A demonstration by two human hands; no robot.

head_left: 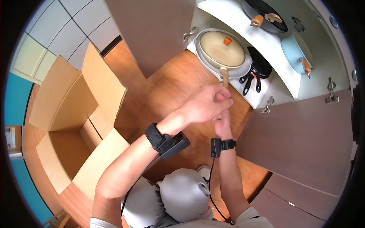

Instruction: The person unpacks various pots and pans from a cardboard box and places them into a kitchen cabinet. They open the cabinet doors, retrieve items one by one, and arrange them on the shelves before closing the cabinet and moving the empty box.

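My left hand is raised in front of an open cabinet, its fingers curled. Just below it is my right hand, whose fingers are largely hidden behind the left. A cream frying pan lies on a wider pale grey round pan or dish at the cabinet's bottom. Over it sits a lid with an orange knob. The pan's wooden handle points towards me and disappears behind my left hand. Whether either hand grips it cannot be seen. Both wrists wear black strapped devices with cables.
An open cardboard box stands on the wooden floor at left. Black frying pans lie beside the lidded pan. The upper shelf bears a dark wok and a light blue saucepan. Cabinet doors swing out on both sides.
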